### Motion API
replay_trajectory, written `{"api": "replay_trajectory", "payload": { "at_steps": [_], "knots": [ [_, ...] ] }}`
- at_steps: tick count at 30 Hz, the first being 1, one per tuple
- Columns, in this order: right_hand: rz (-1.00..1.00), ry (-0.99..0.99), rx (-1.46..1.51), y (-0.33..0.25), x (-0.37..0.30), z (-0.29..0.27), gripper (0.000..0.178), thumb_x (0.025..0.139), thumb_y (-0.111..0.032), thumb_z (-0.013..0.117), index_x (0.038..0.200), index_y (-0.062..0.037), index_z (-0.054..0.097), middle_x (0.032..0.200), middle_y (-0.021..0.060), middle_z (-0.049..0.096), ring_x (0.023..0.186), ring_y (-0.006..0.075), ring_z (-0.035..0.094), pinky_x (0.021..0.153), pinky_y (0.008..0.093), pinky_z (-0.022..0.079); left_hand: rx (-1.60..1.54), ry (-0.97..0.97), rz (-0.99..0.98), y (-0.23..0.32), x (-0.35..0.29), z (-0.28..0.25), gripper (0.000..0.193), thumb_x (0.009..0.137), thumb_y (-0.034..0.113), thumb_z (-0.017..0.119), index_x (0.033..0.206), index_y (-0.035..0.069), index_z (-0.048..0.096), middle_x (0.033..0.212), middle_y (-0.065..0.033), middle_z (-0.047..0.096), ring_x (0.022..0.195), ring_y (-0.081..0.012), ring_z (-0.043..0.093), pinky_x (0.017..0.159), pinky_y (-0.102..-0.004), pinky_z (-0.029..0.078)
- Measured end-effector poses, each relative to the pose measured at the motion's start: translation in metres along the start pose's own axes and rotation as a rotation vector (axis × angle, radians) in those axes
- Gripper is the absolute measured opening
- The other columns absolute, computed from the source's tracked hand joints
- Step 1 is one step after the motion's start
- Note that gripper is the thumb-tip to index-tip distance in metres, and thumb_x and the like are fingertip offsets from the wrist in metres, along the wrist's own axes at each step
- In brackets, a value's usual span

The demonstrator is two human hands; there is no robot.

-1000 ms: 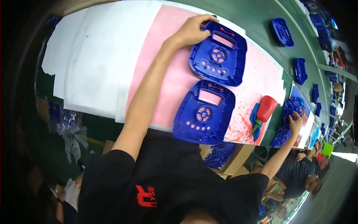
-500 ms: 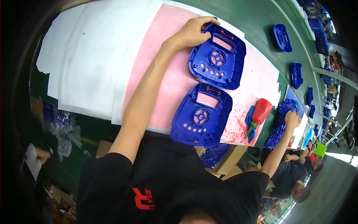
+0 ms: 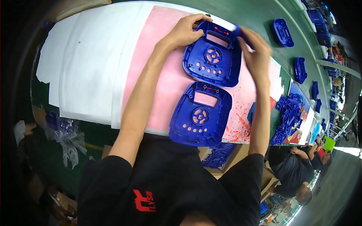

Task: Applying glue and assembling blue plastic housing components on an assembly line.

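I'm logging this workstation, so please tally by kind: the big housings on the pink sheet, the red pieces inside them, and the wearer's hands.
Rounded blue plastic housings, the far one and the near one: 2
Thin red dumbbell-shaped pieces, far and near: 2
Bare hands, left and right: 2
Total: 6

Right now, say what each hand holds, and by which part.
Left hand: the farther blue shell, by its top-left corner. Right hand: blurred at that shell's top-right corner, so its hold cannot be told.
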State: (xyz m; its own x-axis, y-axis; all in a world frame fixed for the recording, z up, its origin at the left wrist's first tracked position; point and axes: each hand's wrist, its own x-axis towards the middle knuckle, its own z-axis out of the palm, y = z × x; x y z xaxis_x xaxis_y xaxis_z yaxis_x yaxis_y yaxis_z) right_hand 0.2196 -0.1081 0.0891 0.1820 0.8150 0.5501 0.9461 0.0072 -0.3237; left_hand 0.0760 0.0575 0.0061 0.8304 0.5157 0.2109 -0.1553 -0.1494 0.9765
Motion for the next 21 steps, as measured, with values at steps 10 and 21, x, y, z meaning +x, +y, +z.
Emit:
{"api": "replay_trajectory", "payload": {
  "at_steps": [10, 21],
  "knots": [
    [-0.089, -0.009, -0.096, 0.01, 0.003, 0.059, 0.024, 0.076, -0.007, 0.064, 0.1, -0.0042, 0.065, 0.1, 0.0117, 0.065, 0.092, 0.0297, 0.061, 0.079, 0.0369, 0.049, 0.023, 0.03, 0.028, 0.0, 0.001, 0.003, 0.039, 0.075, -0.002, 0.052, 0.114, 0.001, 0.057, 0.103, -0.0114, 0.062, 0.093, -0.021, 0.062, 0.085, -0.0319, 0.05],
    [-0.085, -0.014, -0.132, 0.014, -0.003, 0.063, 0.027, 0.077, -0.007, 0.063, 0.103, -0.0062, 0.066, 0.104, 0.0113, 0.065, 0.094, 0.0287, 0.062, 0.08, 0.0357, 0.05, 0.054, 0.016, 0.061, 0.002, 0.0, 0.002, 0.039, 0.075, -0.001, 0.051, 0.113, 0.002, 0.057, 0.102, -0.0122, 0.063, 0.093, -0.0218, 0.062, 0.085, -0.0322, 0.049]
  ]
}}
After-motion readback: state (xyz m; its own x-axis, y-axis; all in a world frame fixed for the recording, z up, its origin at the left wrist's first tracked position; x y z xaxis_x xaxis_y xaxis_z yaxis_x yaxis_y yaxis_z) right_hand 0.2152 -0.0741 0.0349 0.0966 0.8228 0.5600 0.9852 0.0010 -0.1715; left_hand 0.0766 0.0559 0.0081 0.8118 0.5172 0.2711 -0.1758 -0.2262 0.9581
